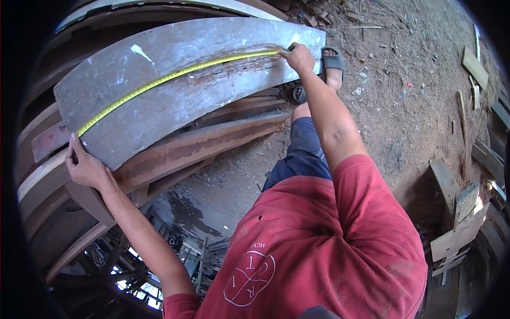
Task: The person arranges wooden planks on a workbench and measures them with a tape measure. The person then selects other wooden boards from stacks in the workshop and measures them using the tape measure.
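A yellow tape measure [180, 73] is stretched lengthwise across a wide, weathered grey wooden board [127, 80] with white smears and a rough brown split. At the board's near left corner, my left hand [87, 166] is closed, its fingertips pinching the end of the tape against the edge. My right hand [299, 58] is closed around the tape's other end near the board's right end. A dark bit, apparently the tape's case, shows at its fingers; the rest is hidden by the hand.
Under and behind the board lie stacked wooden planks [202, 143]. My sandalled foot [333, 66] stands on the dirt ground [393, 85] by the board's right end. Scrap wood pieces [459, 234] lie at the right.
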### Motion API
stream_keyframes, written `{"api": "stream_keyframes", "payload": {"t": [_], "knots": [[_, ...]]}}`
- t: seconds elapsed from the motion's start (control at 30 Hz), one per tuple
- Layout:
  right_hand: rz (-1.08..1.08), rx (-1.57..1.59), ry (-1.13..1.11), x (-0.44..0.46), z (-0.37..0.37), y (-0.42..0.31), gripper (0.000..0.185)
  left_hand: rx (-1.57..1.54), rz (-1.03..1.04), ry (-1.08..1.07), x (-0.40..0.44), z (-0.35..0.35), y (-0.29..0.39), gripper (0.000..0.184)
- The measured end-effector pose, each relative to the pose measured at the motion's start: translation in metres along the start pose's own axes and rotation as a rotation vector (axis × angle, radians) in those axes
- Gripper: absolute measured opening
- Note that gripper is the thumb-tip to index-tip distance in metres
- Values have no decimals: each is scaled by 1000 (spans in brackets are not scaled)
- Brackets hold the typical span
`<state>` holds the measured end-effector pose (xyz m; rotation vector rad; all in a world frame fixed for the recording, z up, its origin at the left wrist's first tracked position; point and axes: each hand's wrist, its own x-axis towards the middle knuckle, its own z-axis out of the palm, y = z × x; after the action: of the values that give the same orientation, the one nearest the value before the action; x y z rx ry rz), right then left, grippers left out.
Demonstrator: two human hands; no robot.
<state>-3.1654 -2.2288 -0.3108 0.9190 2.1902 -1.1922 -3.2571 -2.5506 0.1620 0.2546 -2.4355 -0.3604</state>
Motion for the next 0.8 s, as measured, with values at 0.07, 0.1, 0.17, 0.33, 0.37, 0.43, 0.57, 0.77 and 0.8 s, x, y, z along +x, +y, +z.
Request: {"api": "stream_keyframes", "payload": {"t": [0.07, 0.1, 0.17, 0.33, 0.37, 0.43, 0.57, 0.77, 0.8], "knots": [[19, -27, 13, 2, 2, 8, 49, 22, 0, 8, -1, -1, 2, 34], [38, -44, 8, 3, 2, 14, 49, 1, -7, 11, 0, -1, 0, 34], [57, -66, 5, 3, 0, 24, 49, 2, -3, 10, 0, 0, 1, 34], [84, -8, 3, -16, -2, 47, 54, 32, -16, 15, -2, 0, 7, 32], [108, -35, -22, -17, -2, 49, 56, 0, -37, 12, -1, 0, 6, 32], [120, -47, -39, -21, 0, 54, 53, -33, -57, 8, 0, 0, 5, 32], [128, -56, -63, -25, 1, 60, 52, -144, -100, -5, 1, 0, 3, 27], [-53, -35, -147, -27, 5, 90, 60, -331, -196, -56, 11, -6, -13, 26], [-149, -27, -191, -31, 5, 94, 58, -394, -228, -80, 14, -7, -18, 27]]}}
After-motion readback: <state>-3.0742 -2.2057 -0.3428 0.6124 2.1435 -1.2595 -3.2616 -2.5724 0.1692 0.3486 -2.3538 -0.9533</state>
